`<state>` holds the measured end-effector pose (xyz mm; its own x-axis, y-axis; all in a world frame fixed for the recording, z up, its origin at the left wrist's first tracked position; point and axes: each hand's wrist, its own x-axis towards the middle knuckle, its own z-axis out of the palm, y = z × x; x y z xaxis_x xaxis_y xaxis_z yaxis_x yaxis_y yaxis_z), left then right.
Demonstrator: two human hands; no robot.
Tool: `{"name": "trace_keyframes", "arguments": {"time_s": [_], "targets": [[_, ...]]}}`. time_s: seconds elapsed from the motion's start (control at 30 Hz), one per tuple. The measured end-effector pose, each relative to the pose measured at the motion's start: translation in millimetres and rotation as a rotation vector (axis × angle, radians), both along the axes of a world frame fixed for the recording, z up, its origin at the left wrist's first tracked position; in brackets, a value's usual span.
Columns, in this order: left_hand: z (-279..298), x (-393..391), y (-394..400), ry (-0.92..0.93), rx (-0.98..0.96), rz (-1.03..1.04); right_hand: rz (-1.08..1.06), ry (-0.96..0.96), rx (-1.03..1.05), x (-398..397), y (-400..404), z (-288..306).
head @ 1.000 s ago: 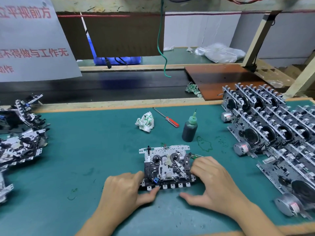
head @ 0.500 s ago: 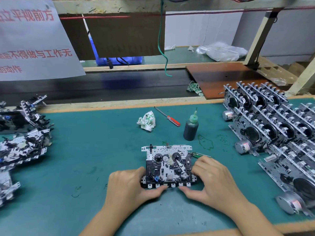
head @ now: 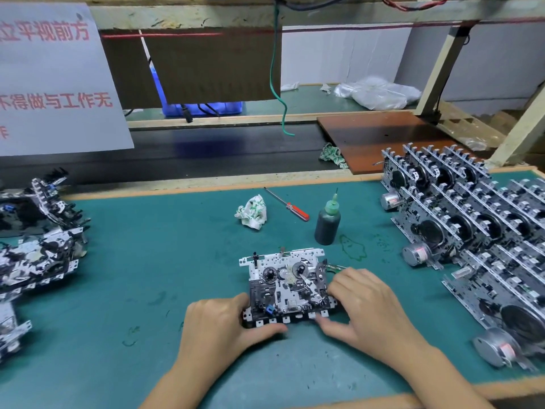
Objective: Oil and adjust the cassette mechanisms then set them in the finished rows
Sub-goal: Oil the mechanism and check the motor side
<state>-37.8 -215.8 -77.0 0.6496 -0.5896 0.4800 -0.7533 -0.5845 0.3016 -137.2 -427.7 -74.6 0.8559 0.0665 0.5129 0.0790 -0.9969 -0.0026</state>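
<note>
A cassette mechanism [head: 287,286] lies flat on the green mat [head: 147,261] in front of me, reels facing up. My left hand [head: 218,326] grips its near left corner, thumb along the front edge. My right hand [head: 365,305] grips its right side, fingers curled over the edge and thumb at the front. A thin green-handled tool [head: 336,267] pokes out from under my right fingers. Finished mechanisms [head: 472,225] stand upright in rows on the right. A pile of other mechanisms [head: 38,252] lies on the left.
A dark oil bottle with a green nozzle [head: 327,222] stands just behind the mechanism. A red-handled screwdriver [head: 290,206] and a crumpled rag [head: 252,214] lie farther back. A brown board [head: 380,140] rests over the black conveyor belt [head: 206,154]. A green wire [head: 277,81] hangs above.
Both thumbs have closed in toward each other along the mechanism's front edge. The mechanism itself has stayed where it was.
</note>
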Motion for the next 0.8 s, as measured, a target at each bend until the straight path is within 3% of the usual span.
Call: {"name": "trace_keyframes", "arguments": {"time_s": [0.33, 0.53, 0.8], "targets": [[-0.3, -0.5, 1.0, 0.011, 0.02, 0.034, -0.011, 0.036, 0.0, 1.2, -0.3, 0.5], [1.3, -2.1, -0.2, 0.007, 0.018, 0.07, 0.083, 0.169, 0.068, 2.2, -13.0, 5.0], [-3.1, -0.4, 0.3, -0.022, 0.005, 0.084, 0.119, 0.149, 0.059, 9.4, -15.7, 10.8]]}}
